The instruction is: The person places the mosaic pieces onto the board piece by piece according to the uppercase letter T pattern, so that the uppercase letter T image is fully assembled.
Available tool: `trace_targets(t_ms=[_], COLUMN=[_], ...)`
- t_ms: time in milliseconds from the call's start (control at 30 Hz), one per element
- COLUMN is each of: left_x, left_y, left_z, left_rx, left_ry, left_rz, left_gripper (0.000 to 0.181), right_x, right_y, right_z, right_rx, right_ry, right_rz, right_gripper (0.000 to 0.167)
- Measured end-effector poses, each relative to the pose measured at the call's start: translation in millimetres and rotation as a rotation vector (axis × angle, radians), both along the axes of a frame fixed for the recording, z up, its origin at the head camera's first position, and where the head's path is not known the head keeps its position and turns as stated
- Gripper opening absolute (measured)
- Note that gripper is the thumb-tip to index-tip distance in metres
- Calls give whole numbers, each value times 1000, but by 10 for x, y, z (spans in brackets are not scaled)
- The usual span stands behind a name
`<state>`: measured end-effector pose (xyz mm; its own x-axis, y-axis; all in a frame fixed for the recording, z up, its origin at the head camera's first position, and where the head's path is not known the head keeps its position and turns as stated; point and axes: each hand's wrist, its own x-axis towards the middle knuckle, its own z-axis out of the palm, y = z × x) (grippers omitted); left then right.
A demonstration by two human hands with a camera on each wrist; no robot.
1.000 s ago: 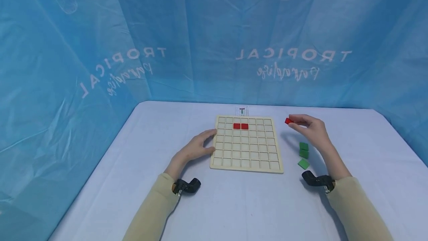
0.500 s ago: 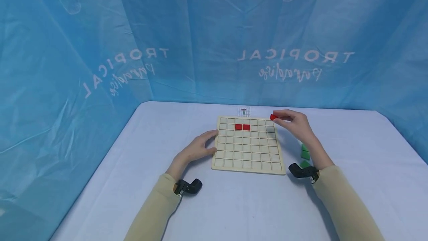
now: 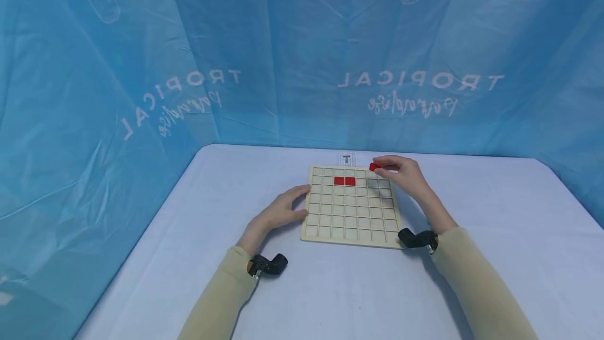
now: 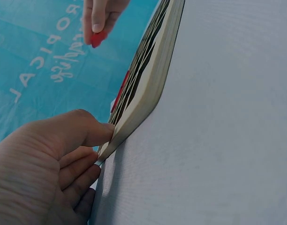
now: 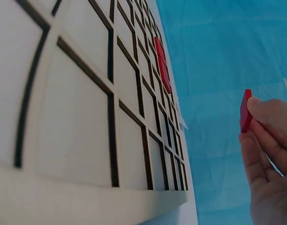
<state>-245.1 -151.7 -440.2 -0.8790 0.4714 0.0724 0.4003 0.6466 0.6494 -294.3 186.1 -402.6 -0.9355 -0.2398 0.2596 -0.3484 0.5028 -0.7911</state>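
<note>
A right hand [image 3: 401, 173] pinches a thin, square red tile [image 3: 374, 167], raised above the far right part of a pale, wooden-looking grid board [image 3: 350, 221]. The left hand [image 3: 279, 210], thumb and fingers apart, touches the board's left edge; light pressure there should steady it. Two flat red squares [image 3: 350, 181] sit side by side in the second row. From here I can't tell which cell lies below; lowering the tile level, squared to the ridges, seems wisest.
</note>
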Motion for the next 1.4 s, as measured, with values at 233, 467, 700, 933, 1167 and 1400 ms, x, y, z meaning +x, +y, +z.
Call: trace_targets(t_ms=[233,467,700,933,1167,1400], left_x=[5,23,7,3,14,23], left_y=[-15,-2,-3,-12,-17,-19], left_z=[-4,6,-5,4,16,22], left_rx=[2,11,17,16,21,22], left_ry=[-6,-14,-7,1,10,-3], left_rz=[-6,-20,-31,-42,-44,-36], left_gripper=[67,67,67,68,67,67], right_x=[-49,-70,-81,-134,-136,-132], right_y=[-63,-126,-160,-186,-198,-225], right_z=[-43,-89,-151,-246,-377,-447], right_rx=[-22,-4,19,81,82,92], right_ry=[-29,-44,-49,-45,-45,-4], right_rz=[12,22,46,70,82,56], right_gripper=[36,37,36,31,34,33])
